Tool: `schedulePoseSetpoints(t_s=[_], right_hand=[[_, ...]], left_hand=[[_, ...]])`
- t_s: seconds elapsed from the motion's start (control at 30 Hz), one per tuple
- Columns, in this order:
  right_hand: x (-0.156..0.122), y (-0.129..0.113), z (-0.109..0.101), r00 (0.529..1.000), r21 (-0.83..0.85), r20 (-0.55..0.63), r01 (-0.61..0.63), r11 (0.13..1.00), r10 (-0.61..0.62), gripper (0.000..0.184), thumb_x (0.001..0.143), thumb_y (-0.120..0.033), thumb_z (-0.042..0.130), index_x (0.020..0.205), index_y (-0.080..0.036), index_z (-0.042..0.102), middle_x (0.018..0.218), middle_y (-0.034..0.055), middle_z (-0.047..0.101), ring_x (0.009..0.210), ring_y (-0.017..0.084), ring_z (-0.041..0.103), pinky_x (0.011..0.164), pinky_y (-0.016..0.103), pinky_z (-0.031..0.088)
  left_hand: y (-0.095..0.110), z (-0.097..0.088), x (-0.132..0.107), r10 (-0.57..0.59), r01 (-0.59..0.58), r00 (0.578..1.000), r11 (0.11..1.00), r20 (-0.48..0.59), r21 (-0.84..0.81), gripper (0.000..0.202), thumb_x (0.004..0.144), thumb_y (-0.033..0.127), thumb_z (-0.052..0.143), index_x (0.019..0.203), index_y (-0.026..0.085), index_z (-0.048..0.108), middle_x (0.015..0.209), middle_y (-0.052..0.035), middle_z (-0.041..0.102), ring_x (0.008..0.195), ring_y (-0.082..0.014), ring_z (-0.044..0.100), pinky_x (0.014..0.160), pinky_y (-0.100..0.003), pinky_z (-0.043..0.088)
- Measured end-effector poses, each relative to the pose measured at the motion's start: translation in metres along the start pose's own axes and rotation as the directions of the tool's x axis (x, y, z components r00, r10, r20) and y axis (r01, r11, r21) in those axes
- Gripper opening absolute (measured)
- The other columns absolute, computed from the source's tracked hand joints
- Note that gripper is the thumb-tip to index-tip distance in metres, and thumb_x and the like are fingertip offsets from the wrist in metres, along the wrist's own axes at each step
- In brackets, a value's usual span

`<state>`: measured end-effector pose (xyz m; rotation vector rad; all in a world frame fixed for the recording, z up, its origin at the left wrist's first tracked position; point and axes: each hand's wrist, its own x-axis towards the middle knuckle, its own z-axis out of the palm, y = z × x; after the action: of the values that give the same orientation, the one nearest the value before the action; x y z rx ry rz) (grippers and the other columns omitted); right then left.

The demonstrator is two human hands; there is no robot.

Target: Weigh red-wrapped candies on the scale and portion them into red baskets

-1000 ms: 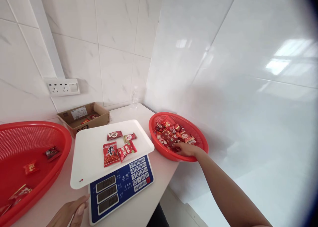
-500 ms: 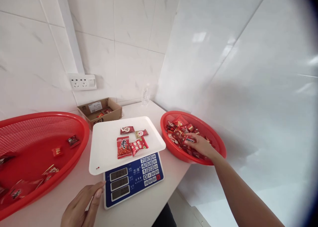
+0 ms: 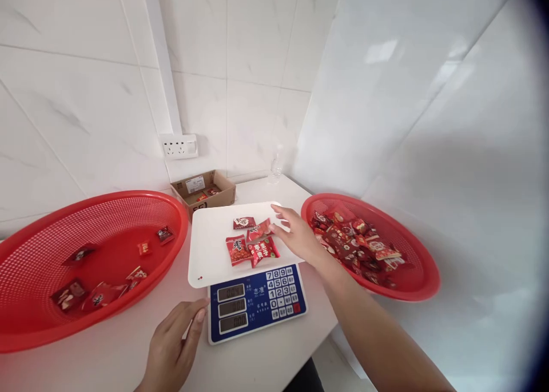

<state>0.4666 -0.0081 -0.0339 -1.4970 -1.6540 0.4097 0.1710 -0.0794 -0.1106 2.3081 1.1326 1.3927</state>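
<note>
My right hand reaches over the white tray of a blue electronic scale. Its thumb and fingers hold the right end of a small red snack packet just above the tray. Three other red packets lie on the tray beside it. My left hand rests flat on the white counter, fingers stretched toward the scale's left front corner, holding nothing. A red basket at the right holds several red packets.
A large red basket at the left holds several scattered packets. A small cardboard box and a clear plastic bottle stand near the tiled back wall, under a wall socket. A glossy white wall runs along the right.
My right hand lifted a packet out of the right basket and carried it left over the scale tray. The view swung left. My left hand stayed beside the scale.
</note>
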Motion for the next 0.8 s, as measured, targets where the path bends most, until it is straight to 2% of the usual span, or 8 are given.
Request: schedulePoseSetpoints(t_s=[0.07,0.13,0.23,0.37,0.43,0.5,0.67,0.8], right_hand=[[-0.009,0.004,-0.010,0.993,-0.122,-0.078,0.075,0.990,-0.084,0.043,0.084,-0.034,0.054,0.126,-0.024,0.055,0.128,0.0103,0.056,0.118,0.023,0.053,0.101,0.043,0.043],[-0.026,0.012,-0.028,0.986,-0.245,-0.126,0.072,0.967,-0.105,0.040,0.086,-0.035,0.052,0.123,-0.023,0.057,0.126,0.0103,0.058,0.121,0.025,0.051,0.104,0.045,0.040],[-0.060,0.028,-0.057,0.986,-0.368,-0.168,-0.049,0.929,-0.014,0.041,0.086,-0.039,0.050,0.122,-0.022,0.059,0.124,0.0108,0.061,0.118,0.027,0.054,0.100,0.045,0.043],[-0.101,0.045,-0.081,0.954,-0.513,-0.203,-0.296,0.805,0.221,0.043,0.086,-0.045,0.047,0.119,-0.021,0.062,0.117,0.0105,0.066,0.105,0.029,0.061,0.084,0.042,0.051],[-0.111,0.047,-0.083,0.921,-0.570,-0.226,-0.390,0.723,0.318,0.044,0.086,-0.048,0.045,0.117,-0.022,0.064,0.109,0.0094,0.069,0.094,0.029,0.065,0.073,0.039,0.051],[-0.114,0.046,-0.080,0.899,-0.617,-0.237,-0.431,0.658,0.367,0.044,0.088,-0.049,0.042,0.115,-0.024,0.065,0.104,0.0084,0.071,0.084,0.027,0.066,0.064,0.035,0.049],[-0.109,0.039,-0.065,0.864,-0.693,-0.302,-0.490,0.529,0.404,0.040,0.090,-0.042,0.038,0.112,-0.025,0.067,0.095,0.0096,0.072,0.075,0.024,0.063,0.055,0.030,0.039],[-0.110,0.039,-0.060,0.858,-0.705,-0.342,-0.504,0.499,0.384,0.038,0.092,-0.041,0.037,0.110,-0.025,0.067,0.098,0.0099,0.071,0.073,0.021,0.061,0.055,0.029,0.035]], left_hand=[[0.001,0.000,0.001,0.008,-0.008,1.000,1.000,-0.008,-0.007,0.018,0.090,0.023,0.048,0.099,0.021,0.064,0.076,-0.0012,0.069,0.067,-0.0109,0.066,0.057,-0.016,0.050],[0.003,0.000,0.003,0.021,-0.021,1.000,1.000,-0.006,-0.006,0.018,0.090,0.021,0.048,0.099,0.021,0.063,0.074,-0.0007,0.069,0.065,-0.0103,0.066,0.056,-0.016,0.049],[0.006,0.001,0.006,0.040,-0.040,0.999,0.999,0.011,-0.004,0.018,0.089,0.018,0.048,0.099,0.021,0.063,0.071,0.0003,0.068,0.064,-0.0096,0.065,0.057,-0.016,0.049],[0.008,0.000,0.008,0.021,-0.022,1.000,1.000,0.023,0.020,0.018,0.089,0.019,0.048,0.096,0.020,0.065,0.071,-0.0007,0.069,0.064,-0.0103,0.065,0.059,-0.018,0.049],[0.009,0.000,0.008,-0.006,0.004,0.999,0.999,0.033,0.040,0.019,0.089,0.019,0.048,0.095,0.019,0.065,0.071,-0.0013,0.070,0.064,-0.0108,0.065,0.060,-0.019,0.050],[0.009,0.001,0.008,-0.024,0.022,0.999,0.998,0.042,0.058,0.019,0.090,0.019,0.047,0.095,0.018,0.065,0.071,-0.0015,0.070,0.064,-0.0108,0.065,0.060,-0.019,0.049],[0.010,0.001,0.008,-0.024,0.020,0.999,0.997,0.046,0.080,0.019,0.090,0.018,0.047,0.096,0.017,0.065,0.071,-0.0014,0.068,0.064,-0.0097,0.064,0.059,-0.019,0.049],[0.009,0.001,0.008,-0.037,0.033,0.998,0.996,0.049,0.079,0.019,0.090,0.017,0.047,0.096,0.018,0.065,0.072,-0.0015,0.069,0.064,-0.0097,0.064,0.058,-0.019,0.048]])
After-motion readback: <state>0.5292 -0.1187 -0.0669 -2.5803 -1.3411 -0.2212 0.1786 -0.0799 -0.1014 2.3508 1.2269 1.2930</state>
